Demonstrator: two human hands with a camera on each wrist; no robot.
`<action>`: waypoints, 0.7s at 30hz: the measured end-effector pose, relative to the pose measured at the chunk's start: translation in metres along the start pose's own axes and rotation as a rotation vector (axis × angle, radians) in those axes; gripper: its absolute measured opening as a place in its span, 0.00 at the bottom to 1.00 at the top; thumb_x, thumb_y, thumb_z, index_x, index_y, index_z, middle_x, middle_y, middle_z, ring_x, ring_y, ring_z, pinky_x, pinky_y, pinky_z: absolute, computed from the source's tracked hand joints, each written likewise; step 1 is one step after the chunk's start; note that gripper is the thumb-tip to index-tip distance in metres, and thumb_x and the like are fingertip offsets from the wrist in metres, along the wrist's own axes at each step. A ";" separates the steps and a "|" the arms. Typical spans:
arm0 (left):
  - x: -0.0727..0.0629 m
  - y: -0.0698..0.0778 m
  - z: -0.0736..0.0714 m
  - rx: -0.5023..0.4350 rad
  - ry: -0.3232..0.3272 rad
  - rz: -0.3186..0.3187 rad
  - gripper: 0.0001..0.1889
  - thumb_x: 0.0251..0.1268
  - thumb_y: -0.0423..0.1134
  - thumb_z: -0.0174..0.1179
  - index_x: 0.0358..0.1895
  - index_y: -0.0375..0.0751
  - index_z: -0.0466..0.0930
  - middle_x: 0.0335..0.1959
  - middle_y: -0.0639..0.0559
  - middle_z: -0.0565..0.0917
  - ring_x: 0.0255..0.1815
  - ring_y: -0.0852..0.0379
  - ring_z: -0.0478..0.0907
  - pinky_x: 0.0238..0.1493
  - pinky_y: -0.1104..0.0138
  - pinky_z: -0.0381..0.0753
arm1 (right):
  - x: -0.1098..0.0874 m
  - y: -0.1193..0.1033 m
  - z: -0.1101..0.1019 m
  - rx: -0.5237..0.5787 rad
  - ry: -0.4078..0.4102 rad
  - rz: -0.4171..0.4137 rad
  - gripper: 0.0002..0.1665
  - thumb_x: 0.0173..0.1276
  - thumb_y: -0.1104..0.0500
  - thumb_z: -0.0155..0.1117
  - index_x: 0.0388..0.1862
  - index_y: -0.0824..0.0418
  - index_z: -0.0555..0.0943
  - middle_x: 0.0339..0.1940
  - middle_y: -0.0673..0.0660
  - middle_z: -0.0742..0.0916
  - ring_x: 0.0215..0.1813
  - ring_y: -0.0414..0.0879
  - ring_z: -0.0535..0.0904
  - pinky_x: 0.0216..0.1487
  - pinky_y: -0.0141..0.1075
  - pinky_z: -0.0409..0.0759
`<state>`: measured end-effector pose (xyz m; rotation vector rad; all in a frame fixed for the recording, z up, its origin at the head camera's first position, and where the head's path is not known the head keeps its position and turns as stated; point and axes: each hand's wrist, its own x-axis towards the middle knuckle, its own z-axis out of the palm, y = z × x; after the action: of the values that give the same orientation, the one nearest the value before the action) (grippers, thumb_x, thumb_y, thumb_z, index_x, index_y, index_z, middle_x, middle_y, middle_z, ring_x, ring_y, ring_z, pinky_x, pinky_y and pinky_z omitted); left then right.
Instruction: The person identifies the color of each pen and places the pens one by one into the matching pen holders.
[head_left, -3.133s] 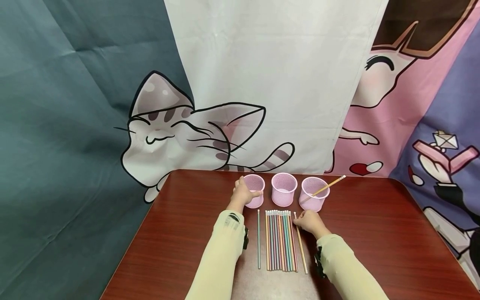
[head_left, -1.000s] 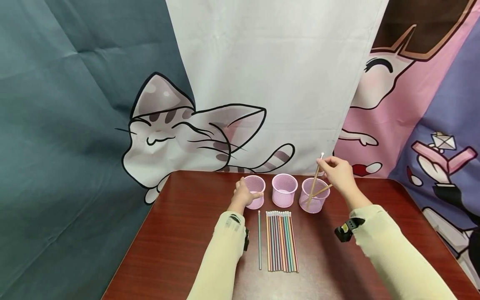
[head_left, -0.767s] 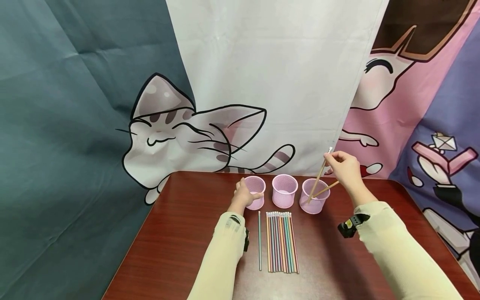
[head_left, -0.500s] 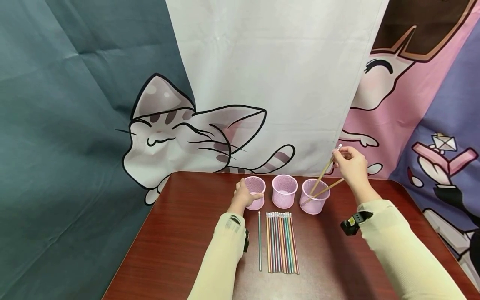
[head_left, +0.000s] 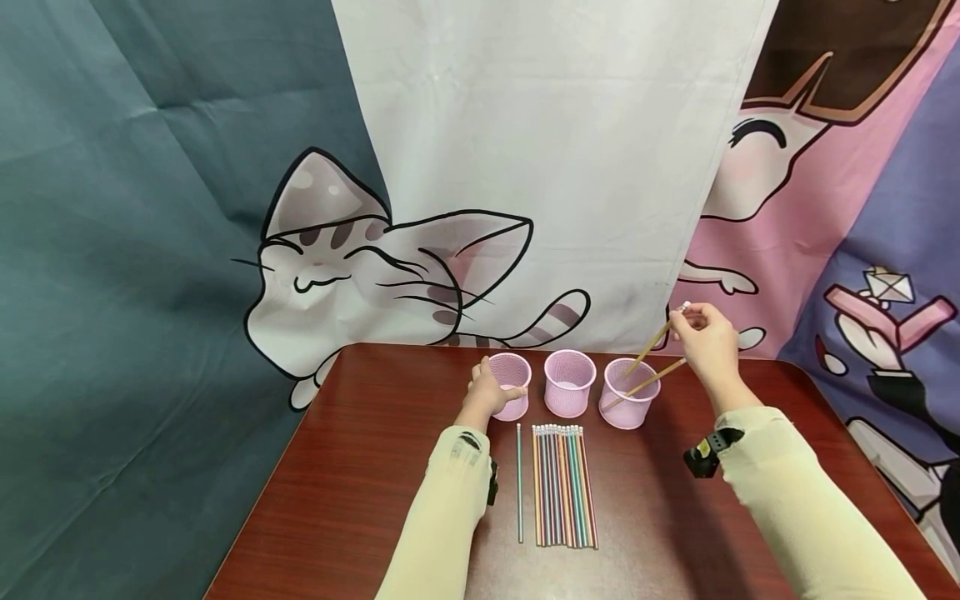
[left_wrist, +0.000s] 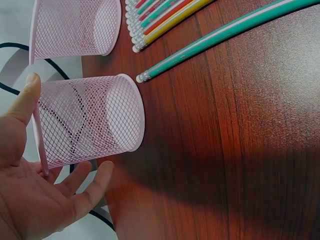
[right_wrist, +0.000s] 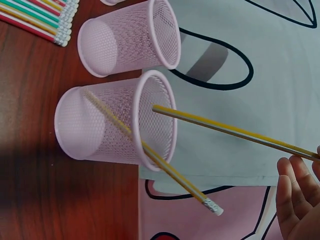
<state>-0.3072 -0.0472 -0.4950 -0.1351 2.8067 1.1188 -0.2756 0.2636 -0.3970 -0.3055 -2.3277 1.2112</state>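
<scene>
head view: right hand (head_left: 708, 342) pinching a slim, pale-striped yellow pencil (right_wrist: 230, 131) near its eraser end, lower end just inside the right-hand pink wire-mesh cup (head_left: 626, 417)!
and look how high that grip sits, probably so the fingers clear the rim; the pencil slants down and left from the hand into the cup's mouth. another yellow pencil with a white eraser (right_wrist: 172, 171) leans in the same cup, eraser poking out right. over on the left, the left hand (head_left: 486, 390) spreads about the left-hand pink wire-mesh cup (left_wrist: 90, 120), perhaps to steady it; how firmly, can't tell. nearer, multicoloured striped pencils (head_left: 564, 487) lie in a row, erasers far, seemingly for easy reach.
</scene>
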 end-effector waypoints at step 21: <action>0.000 0.000 0.001 -0.007 0.009 0.014 0.54 0.44 0.53 0.71 0.71 0.38 0.46 0.66 0.39 0.58 0.62 0.36 0.61 0.54 0.45 0.67 | -0.026 0.023 0.023 -0.155 -0.110 0.005 0.14 0.65 0.55 0.55 0.42 0.64 0.76 0.35 0.61 0.85 0.24 0.33 0.76 0.29 0.28 0.70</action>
<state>-0.3075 -0.0465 -0.4963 -0.1213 2.8160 1.1339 -0.2658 0.2506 -0.4354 -0.3046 -2.5233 1.0772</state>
